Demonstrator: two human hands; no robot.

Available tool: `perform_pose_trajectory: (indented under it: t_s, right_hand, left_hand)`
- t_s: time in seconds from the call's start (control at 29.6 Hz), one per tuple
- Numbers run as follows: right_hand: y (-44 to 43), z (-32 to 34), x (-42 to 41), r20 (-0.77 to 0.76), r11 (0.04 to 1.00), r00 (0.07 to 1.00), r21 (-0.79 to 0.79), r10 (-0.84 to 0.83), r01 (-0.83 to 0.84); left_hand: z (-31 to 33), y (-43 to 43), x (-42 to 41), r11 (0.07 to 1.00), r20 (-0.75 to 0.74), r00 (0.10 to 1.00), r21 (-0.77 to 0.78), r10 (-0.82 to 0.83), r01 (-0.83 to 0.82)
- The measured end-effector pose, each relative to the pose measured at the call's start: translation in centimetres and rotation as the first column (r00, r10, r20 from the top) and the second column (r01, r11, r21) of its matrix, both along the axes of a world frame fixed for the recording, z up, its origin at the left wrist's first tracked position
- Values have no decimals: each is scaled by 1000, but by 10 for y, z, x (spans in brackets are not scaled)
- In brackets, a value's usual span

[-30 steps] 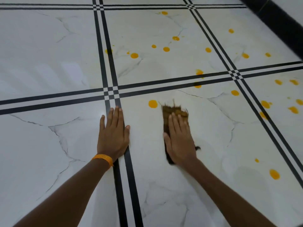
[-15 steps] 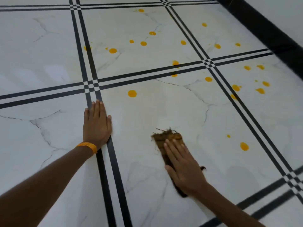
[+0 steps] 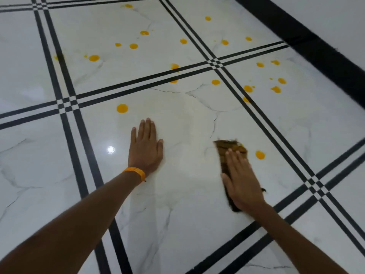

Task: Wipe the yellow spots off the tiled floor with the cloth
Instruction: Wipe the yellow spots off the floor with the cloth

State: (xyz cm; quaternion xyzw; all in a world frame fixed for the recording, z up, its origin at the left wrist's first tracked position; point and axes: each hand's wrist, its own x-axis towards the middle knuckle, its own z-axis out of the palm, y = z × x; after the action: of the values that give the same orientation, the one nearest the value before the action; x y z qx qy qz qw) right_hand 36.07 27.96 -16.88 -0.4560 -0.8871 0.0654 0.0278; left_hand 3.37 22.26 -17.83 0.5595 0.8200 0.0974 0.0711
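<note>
A brown frayed cloth [image 3: 230,148] lies flat on the white marble-look tiled floor [image 3: 187,119], pressed down by my right hand [image 3: 242,184], whose fingers lie flat on top of it. A yellow spot [image 3: 260,154] sits just right of the cloth's far end. Another yellow spot [image 3: 122,108] lies ahead of my left hand [image 3: 145,147], which rests palm-down and flat on the same tile, an orange band on its wrist. Several more yellow spots [image 3: 247,88] dot the tiles farther away and to the right.
Black double stripes [image 3: 67,104] cross the floor and frame each tile. A black skirting band [image 3: 308,42] and a white wall run along the far right. A bright light reflection [image 3: 110,149] shows on the floor left of my left hand.
My right hand has slid the cloth to the right, toward the spot near the right stripes. My left hand has moved off the black stripe onto the middle of the tile.
</note>
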Motion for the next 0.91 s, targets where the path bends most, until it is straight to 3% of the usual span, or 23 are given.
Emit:
perform_pose_trajectory:
  t_s: [0.1, 0.17, 0.2, 0.27, 0.34, 0.37, 0.47, 0.51, 0.57, 0.61, 0.68, 0.74, 0.78, 0.85, 0.91]
  right_hand:
    - [62, -4, 3, -15, 948, 948, 10, -318, 318]
    - [76, 2, -40, -50, 915, 915, 17, -401, 402]
    - [68, 1, -59, -62, 936, 935, 24, -349, 351]
    - [30, 1, -67, -25, 997, 996, -5, -83, 83]
    - [4, 3, -33, -9, 998, 999, -49, 47, -47]
    - [7, 4, -8, -16, 999, 1000, -37, 5, -6]
    - [72, 5, 43, 8, 935, 935, 20, -355, 355]
    - [100, 5, 40, 3, 885, 885, 24, -465, 465]
    - [125, 6, -1, -20, 846, 846, -3, -533, 533]
    - [121, 3, -27, -30, 880, 880, 11, -474, 475]
    - [85, 0, -54, -14, 990, 990, 2, -143, 143]
    - [58, 3, -27, 11, 989, 990, -45, 141, -140]
    - [65, 5, -4, 5, 986, 987, -44, 160, -160]
    - [103, 2, 30, 7, 999, 999, 11, -33, 33]
    - [150, 4, 25, 8, 951, 952, 31, -307, 307]
  left_hand:
    - [-3, 2, 0, 1000, -17, 1000, 24, -5, 6]
    - [-3, 2, 0, 1000, -10, 1000, 21, -5, 5]
    - [-4, 1, -1, 1000, -8, 1000, 23, -7, 7]
    - [-4, 2, -1, 999, -12, 1000, 36, -15, 16]
    - [-4, 2, -1, 999, -8, 1000, 42, -13, 13]
    - [-4, 2, -1, 999, -13, 1000, 46, -15, 15]
    - [-6, 2, 0, 998, -38, 999, 64, -15, 17]
    - [-6, 2, 1, 998, -35, 999, 62, -13, 15]
    - [-6, 2, 1, 998, -32, 999, 54, -13, 15]
    - [-5, 2, 0, 999, -31, 999, 53, -9, 11]
    - [-5, 2, 0, 998, -21, 1000, 57, -8, 9]
    - [-5, 2, 1, 998, -33, 999, 59, 3, -1]
    - [-7, 3, 2, 998, -42, 999, 55, 3, -1]
    - [-8, 2, 2, 999, -43, 999, 48, 10, -8]
    - [-8, 5, 2, 998, -55, 998, 56, -4, 7]
